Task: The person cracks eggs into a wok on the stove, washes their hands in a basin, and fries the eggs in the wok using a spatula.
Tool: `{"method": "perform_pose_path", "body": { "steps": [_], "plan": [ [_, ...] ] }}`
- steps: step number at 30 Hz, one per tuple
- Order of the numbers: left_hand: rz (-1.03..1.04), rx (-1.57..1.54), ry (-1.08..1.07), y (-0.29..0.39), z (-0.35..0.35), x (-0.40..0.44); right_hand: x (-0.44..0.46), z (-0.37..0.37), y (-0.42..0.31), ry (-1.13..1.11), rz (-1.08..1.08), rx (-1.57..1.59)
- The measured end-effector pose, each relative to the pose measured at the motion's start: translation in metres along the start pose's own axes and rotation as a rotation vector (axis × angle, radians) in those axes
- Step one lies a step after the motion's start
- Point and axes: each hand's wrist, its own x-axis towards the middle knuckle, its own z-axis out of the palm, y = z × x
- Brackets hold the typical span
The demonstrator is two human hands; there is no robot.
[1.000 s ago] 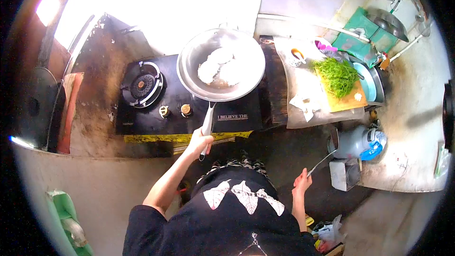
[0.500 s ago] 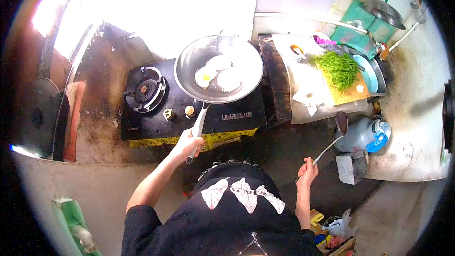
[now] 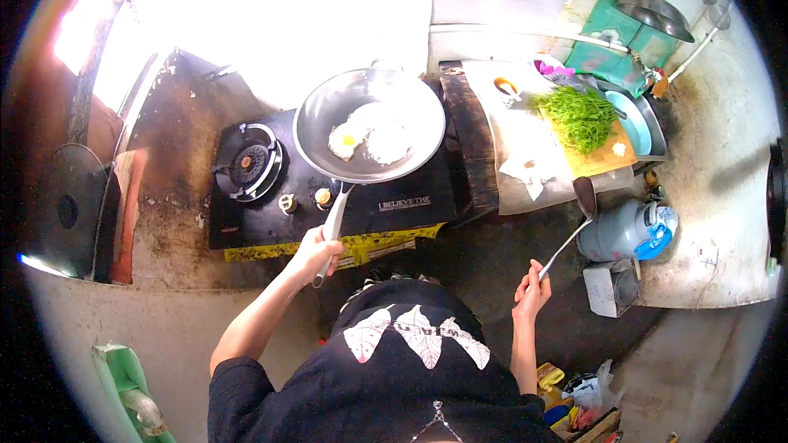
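Note:
My left hand (image 3: pixel 318 254) is wrapped round the grey handle of a frying pan (image 3: pixel 308 135) at the right side of the gas stove. Inside the deep silvery pan lie fried eggs (image 3: pixel 371 135), white with one yellow yolk showing. My right hand (image 3: pixel 532 291) grips the thin metal handle of a spatula (image 3: pixel 584 197). The spatula's dark head points up and away, in front of the side table and apart from the pan.
The stove's left burner (image 3: pixel 248 162) is bare. On the side table, cut greens (image 3: pixel 581 119) lie on a wooden cutting board (image 3: pixel 603 162), beside a light-blue basin (image 3: pixel 630 123) and a small cup (image 3: pixel 507 88). Below stands a grey gas cylinder (image 3: pixel 611 230).
The pan and its eggs sit slightly further left in view, mostly with the whole scene's shift. The spatula's head has risen a little. Both grips stay the same.

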Motion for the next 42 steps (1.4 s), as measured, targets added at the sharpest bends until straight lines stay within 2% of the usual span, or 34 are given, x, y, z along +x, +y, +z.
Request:
{"method": "perform_pose_path", "body": {
  "steps": [6,15,22,42],
  "plan": [
    [-0.010,0.035,0.003,0.001,0.000,-0.001,0.001,-0.002,-0.004,0.009,0.034,0.079],
    [0.068,0.038,0.135,-0.033,0.027,0.031,0.005,-0.008,0.007,0.022,0.066,0.078],
    [0.148,-0.041,0.131,-0.064,0.033,0.063,0.004,-0.001,-0.002,0.036,0.069,0.062],
    [0.090,-0.016,0.060,-0.048,0.022,0.066,-0.004,0.011,-0.014,0.042,0.035,0.050]
  ]
}}
